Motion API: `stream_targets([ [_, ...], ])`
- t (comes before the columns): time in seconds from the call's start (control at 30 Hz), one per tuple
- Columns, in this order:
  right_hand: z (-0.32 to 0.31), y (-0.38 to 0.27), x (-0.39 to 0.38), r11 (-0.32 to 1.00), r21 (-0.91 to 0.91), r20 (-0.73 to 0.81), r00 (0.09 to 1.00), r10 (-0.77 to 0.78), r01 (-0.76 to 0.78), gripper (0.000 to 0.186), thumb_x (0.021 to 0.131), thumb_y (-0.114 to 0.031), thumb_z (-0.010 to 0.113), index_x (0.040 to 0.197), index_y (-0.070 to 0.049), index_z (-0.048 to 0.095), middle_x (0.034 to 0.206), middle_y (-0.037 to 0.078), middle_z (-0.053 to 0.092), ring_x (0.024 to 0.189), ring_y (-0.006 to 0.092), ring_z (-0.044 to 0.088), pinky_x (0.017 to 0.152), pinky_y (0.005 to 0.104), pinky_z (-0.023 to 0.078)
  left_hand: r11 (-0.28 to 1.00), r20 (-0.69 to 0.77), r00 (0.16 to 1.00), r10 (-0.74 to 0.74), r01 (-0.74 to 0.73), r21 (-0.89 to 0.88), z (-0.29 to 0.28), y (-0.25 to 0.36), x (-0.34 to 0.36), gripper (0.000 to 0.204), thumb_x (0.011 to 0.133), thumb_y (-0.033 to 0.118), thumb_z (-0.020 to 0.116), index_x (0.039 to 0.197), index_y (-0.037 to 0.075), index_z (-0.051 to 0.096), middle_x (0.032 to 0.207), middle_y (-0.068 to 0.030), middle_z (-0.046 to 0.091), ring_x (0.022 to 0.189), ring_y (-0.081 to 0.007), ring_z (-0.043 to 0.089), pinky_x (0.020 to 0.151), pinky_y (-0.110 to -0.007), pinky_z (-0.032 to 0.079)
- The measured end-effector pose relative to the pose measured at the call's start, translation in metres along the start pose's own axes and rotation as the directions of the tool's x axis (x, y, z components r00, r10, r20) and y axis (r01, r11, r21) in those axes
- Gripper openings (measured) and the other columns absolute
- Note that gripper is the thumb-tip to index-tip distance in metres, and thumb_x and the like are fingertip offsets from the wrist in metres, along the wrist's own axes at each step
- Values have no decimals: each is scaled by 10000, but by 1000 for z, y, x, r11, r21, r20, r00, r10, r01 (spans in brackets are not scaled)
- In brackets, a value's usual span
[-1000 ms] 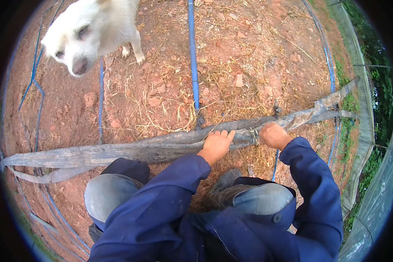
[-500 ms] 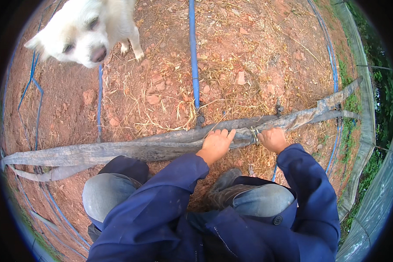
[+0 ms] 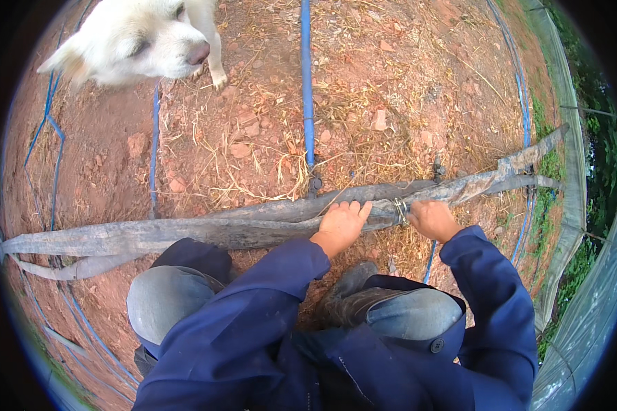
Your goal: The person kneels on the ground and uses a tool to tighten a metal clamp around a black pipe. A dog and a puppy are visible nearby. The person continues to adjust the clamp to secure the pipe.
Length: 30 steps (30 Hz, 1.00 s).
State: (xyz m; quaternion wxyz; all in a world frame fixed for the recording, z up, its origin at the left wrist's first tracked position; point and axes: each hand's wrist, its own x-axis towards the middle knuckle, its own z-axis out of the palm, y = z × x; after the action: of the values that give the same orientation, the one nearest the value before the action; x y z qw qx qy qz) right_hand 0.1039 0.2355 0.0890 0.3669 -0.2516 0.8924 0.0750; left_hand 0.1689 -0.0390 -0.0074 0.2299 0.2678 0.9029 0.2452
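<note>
A long, flat, mud-stained grey hose [image 3: 144,236] lies crosswise in front of my knees. My left hand [image 3: 341,226] is closed over it just left of a metal hose clamp [image 3: 399,211], fingers curled across the top. The clamp goes around the hose. Right beside the clamp, my right hand [image 3: 434,219] is closed in a fist. A small shiny metal piece shows between that fist and the clamp; what the fist holds is mostly hidden.
A white dog [image 3: 140,48] stands at the upper left. A blue pipe [image 3: 307,89] runs away from the hose through a black fitting [image 3: 314,183]. More thin blue tubes [image 3: 154,151] cross the reddish soil, with straw and stones. Netting [image 3: 562,89] stands at the right.
The dog has turned its head to the right and raised its muzzle. My right hand has rotated slightly and shifted a little to the right at the clamp. My left hand has stayed in place.
</note>
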Motion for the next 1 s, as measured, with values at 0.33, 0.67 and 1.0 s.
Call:
stream_targets([
  [0.33, -15, 25, 22, 832, -255, 45, 865, -499, 493, 226, 907, -338, 676, 867, -116, 691, 925, 64, 663, 947, 266, 651, 898, 429, 489, 1000, -53, 999, 9, -10, -21, -2, -3, -1, 693, 900, 185, 687, 1555, 120, 471, 1160, -132, 636, 1065, -329, 664, 937, -476, 539],
  [0.67, -5, 25, 21, 929, -117, 60, 936, -347, 352, 323, 962, -351, 663, 762, -98, 691, 774, 145, 713, 790, 369, 700, 774, 491, 536, 1000, -105, 994, 25, -23, 22, 5, 1, -4, 564, 962, 138, 568, 1522, 105, 512, 1107, -119, 631, 1003, -285, 667, 933, -461, 528],
  [1.0, -13, -4, 20, 997, -77, 167, 985, 28, -15, 488, 1035, -432, 551, 838, -43, 772, 863, 235, 747, 844, 448, 722, 812, 548, 576, 998, -145, 989, 35, -28, 51, 10, 2, -5, 550, 964, 159, 568, 1510, 109, 534, 1106, -91, 640, 1007, -274, 655, 894, -426, 511],
])
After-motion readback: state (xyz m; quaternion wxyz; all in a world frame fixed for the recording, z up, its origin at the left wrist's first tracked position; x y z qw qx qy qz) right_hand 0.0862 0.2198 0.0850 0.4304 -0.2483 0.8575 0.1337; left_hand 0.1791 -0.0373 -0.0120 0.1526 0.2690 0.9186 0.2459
